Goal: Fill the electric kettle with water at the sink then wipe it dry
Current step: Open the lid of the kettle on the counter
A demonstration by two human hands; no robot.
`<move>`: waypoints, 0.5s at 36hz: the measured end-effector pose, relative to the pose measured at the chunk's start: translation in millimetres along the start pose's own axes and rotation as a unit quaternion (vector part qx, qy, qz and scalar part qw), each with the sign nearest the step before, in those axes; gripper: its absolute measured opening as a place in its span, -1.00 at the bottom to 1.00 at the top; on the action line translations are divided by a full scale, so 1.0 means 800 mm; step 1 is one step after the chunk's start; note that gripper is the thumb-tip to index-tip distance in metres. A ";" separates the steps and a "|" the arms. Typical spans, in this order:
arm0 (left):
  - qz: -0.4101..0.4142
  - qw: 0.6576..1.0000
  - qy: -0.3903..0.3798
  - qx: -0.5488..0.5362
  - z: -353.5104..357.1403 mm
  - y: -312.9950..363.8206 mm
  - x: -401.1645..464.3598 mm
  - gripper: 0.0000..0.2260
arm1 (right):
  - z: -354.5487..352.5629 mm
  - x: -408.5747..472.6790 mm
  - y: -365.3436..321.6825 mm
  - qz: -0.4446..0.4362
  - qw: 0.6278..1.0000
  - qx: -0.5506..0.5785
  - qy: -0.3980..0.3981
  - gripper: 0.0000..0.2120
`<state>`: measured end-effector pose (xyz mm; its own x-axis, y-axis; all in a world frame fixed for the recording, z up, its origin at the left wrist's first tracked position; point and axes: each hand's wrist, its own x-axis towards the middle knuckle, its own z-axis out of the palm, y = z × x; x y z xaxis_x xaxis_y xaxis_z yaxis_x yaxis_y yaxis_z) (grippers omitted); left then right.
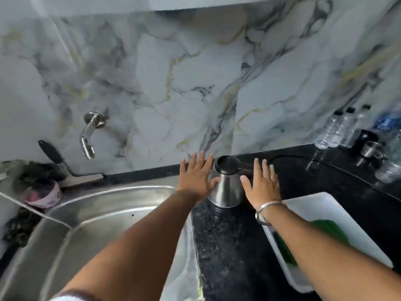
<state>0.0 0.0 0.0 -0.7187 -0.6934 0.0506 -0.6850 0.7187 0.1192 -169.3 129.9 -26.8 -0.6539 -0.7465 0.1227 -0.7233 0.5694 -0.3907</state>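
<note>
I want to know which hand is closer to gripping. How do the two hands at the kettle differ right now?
The left hand lies with its thumb side against the kettle; the right hand looks just clear of it, beside the handle. The right wrist wears a bracelet; the left wrist is bare. The left arm reaches over the sink, the right over the white tray. Both are open, fingers spread, neither gripping.

One view only is given, taken from head height and aimed forward and down. The sink (91,216) is framed lower left, the dark bench (238,246) to the right, the marble wall (195,72) close ahead. Both forearms are seen at near range.
</note>
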 end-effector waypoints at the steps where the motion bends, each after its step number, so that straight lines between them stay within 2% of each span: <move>1: 0.008 1.000 -0.009 -0.008 0.004 0.010 0.009 -0.31 | 0.002 0.006 0.010 0.029 0.998 0.051 -0.001 -0.31; 3: 0.014 0.999 -0.025 -0.029 0.012 0.027 0.028 -0.33 | 0.008 0.019 0.026 0.072 0.987 0.145 -0.012 -0.36; 5: 0.007 0.997 -0.039 -0.070 0.019 0.040 0.045 -0.35 | 0.015 0.031 0.036 0.106 0.966 0.236 -0.025 -0.50; 8: -0.026 0.982 -0.027 -0.187 0.029 0.050 0.065 -0.37 | 0.019 0.047 0.042 0.114 0.950 0.290 0.003 -0.67; 12: -0.072 0.939 0.015 -0.336 0.048 0.056 0.076 -0.31 | 0.034 0.066 0.050 0.108 0.926 0.363 -0.009 -0.55; 14: -0.072 0.929 0.030 -0.362 0.059 0.055 0.080 -0.34 | 0.041 0.069 0.047 0.106 0.908 0.406 -0.018 -0.47; 18: -0.064 0.930 0.043 -0.361 0.059 0.052 0.087 -0.51 | 0.061 0.075 0.047 0.087 0.878 0.469 0.027 -0.33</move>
<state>-84.1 -15.7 -38.0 -0.6039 -0.7944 0.0656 -0.4837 0.4306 0.7620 -225.2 89.9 -78.7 -0.7640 -0.6449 0.0199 -0.1268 0.1199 -0.9847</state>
